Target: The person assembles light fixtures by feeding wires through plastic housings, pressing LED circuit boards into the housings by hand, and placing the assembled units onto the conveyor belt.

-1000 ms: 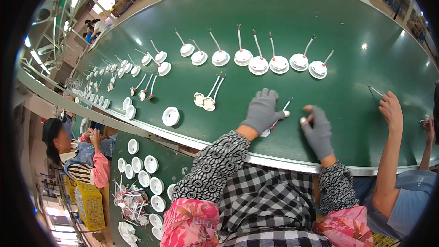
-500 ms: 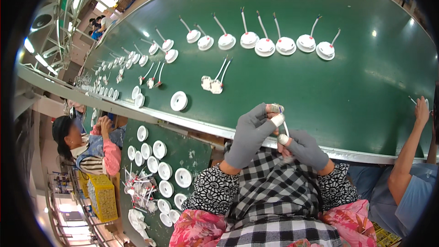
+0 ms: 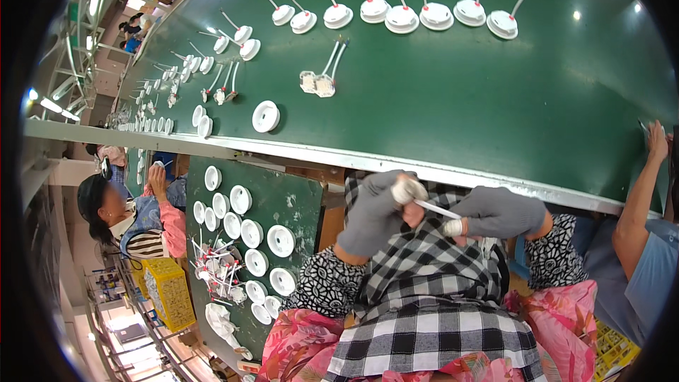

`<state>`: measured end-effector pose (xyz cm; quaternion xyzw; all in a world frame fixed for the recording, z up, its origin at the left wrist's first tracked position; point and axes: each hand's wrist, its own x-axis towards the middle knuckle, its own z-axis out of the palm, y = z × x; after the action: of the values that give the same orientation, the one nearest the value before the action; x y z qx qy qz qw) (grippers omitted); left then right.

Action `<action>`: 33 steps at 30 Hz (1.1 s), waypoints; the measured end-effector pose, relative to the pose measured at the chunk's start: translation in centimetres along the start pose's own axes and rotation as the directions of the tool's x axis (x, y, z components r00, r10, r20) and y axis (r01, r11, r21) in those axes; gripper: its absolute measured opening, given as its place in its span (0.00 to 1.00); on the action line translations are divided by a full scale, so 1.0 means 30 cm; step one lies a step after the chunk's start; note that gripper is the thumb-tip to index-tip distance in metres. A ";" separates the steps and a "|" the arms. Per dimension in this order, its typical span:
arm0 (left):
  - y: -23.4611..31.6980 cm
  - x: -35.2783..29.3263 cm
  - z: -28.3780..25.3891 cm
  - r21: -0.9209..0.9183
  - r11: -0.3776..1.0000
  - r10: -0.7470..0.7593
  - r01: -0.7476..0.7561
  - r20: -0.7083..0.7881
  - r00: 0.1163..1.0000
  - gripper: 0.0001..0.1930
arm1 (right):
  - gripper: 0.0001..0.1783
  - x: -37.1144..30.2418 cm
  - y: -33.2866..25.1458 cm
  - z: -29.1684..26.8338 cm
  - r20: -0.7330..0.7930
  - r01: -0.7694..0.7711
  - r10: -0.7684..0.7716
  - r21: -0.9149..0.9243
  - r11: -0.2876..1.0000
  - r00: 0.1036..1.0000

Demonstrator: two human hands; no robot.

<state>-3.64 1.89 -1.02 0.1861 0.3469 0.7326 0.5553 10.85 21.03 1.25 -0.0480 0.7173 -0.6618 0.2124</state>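
My left hand [image 3: 382,209], in a grey fingerless glove with tape on the fingertips, is closed on one end of a short white cable [image 3: 436,209]. The other end runs into my right hand [image 3: 501,212], gloved the same way and closed around it. Between the two hands the cable is nearly level, sloping slightly down to the right. Both hands are above my checked apron, just before the metal table edge [image 3: 424,172]. Whatever is attached at either cable end is hidden by my fingers.
Across the green table stand white round housings [image 3: 402,20] with upright cables. Nearer are two joined pale cabled parts [image 3: 318,83] and a white cup [image 3: 266,117]. A side table [image 3: 300,201] at left bears white cups and a cable heap [image 3: 216,269]. Co-workers sit on both sides.
Both hands have come down off the table edge towards my lap and moved farther apart. The cable has turned from nearly upright to nearly level. The head view has tilted downward.
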 end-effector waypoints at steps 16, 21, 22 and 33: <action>0.081 -0.120 0.003 0.705 0.582 -0.439 0.405 -0.147 0.887 0.17 | 0.30 -0.045 0.076 -0.058 -0.546 0.068 -0.159 -0.184 0.981 0.823; -0.002 -0.140 -0.032 0.571 0.742 -0.421 0.351 -0.012 0.907 0.17 | 0.19 0.020 0.124 0.057 -0.463 0.177 0.029 0.393 0.902 0.886; -0.011 -0.141 -0.031 0.557 0.779 -0.376 0.288 0.047 0.926 0.18 | 0.17 0.025 0.116 0.070 -0.414 0.150 0.100 0.530 0.834 0.905; 0.036 -0.047 -0.054 0.738 0.650 -0.297 0.181 0.027 0.955 0.17 | 0.16 0.078 0.074 0.094 -0.427 0.211 0.206 0.742 0.636 0.880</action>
<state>-5.00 -0.07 -1.20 0.3964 0.5891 0.4387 0.5507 10.24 17.85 -1.58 0.2097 0.3941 -0.8944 0.0291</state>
